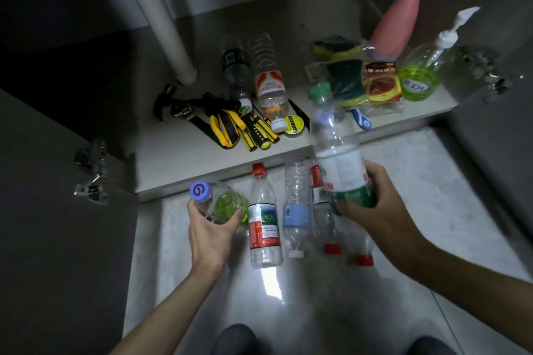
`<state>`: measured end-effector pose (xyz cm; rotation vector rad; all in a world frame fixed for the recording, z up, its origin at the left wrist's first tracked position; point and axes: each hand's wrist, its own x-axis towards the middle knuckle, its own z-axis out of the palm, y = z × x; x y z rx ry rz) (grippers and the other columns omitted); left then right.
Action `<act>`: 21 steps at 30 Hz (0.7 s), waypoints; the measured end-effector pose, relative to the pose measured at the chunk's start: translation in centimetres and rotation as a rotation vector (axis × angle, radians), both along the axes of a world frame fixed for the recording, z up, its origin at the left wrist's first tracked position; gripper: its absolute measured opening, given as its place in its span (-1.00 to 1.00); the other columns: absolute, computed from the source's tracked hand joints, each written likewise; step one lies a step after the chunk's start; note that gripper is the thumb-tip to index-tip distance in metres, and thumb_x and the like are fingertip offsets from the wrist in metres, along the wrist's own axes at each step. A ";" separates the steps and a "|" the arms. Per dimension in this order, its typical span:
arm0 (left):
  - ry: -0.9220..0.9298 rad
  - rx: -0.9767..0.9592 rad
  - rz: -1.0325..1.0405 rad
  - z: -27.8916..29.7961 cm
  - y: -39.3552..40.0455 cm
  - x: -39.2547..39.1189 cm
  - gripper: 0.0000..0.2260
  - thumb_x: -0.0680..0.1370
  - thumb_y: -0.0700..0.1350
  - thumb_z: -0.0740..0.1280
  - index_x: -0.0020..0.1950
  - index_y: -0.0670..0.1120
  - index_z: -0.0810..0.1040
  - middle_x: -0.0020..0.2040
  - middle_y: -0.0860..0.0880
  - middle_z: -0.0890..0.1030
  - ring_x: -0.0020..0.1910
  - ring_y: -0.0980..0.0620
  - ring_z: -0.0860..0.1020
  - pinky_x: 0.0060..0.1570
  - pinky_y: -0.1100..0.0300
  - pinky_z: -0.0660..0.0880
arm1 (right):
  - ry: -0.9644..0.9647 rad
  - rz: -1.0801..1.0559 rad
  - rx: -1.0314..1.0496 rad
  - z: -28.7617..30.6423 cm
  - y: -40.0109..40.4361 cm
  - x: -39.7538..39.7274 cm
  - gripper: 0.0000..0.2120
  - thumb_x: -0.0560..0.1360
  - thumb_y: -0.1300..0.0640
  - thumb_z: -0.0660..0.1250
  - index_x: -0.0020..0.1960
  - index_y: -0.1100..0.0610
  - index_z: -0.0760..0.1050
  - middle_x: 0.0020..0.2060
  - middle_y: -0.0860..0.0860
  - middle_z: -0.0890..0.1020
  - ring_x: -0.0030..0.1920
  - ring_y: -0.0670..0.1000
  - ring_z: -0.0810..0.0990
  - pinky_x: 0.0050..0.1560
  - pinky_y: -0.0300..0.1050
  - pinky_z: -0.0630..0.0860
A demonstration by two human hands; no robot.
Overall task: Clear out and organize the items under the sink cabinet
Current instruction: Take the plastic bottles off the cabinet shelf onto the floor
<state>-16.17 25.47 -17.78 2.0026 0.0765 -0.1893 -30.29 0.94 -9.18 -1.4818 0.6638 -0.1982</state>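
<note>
Two hands grip bottles above the floor row: left hand a purple-capped bottle, right hand a blurred green-labelled bottle. Setting either down carelessly could knock the row rolling.

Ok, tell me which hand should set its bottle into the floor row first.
Left, probably. The left hand holds the purple-capped bottle low, right beside the red-capped bottle ending the floor row. The right hand holds the green-labelled bottle raised above the row.
</note>
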 end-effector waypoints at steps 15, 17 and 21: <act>0.125 0.095 0.031 -2.0 -0.1 -1.3 -0.24 0.34 -0.15 0.63 0.43 -0.01 0.31 0.20 0.11 0.54 0.13 0.27 0.54 0.12 0.38 0.46 | 0.542 -0.323 -0.208 -10.0 -6.5 -7.5 -0.35 0.33 0.21 0.61 0.29 0.09 0.34 0.09 0.09 0.59 -0.08 0.01 0.62 -0.19 -0.01 0.60; 0.176 0.199 0.095 -1.8 -0.1 -2.5 -0.21 0.38 -0.13 0.60 0.51 -0.11 0.26 0.39 -0.10 0.42 0.34 -0.05 0.46 0.35 0.00 0.43 | 0.552 -0.306 -0.210 -10.5 -6.4 -6.5 -0.31 0.31 0.20 0.62 0.32 0.14 0.33 0.11 0.10 0.56 -0.04 0.06 0.63 -0.11 0.06 0.65; 0.045 0.184 0.158 -0.5 -0.5 -6.6 -0.53 0.49 -0.23 0.45 0.36 -0.10 0.40 0.26 -0.13 0.46 0.18 -0.09 0.49 0.22 -0.02 0.45 | 0.515 -0.318 -0.163 -10.8 -5.6 -4.8 -0.31 0.32 0.21 0.62 0.32 0.13 0.33 0.10 0.06 0.56 -0.05 0.03 0.63 -0.15 -0.03 0.65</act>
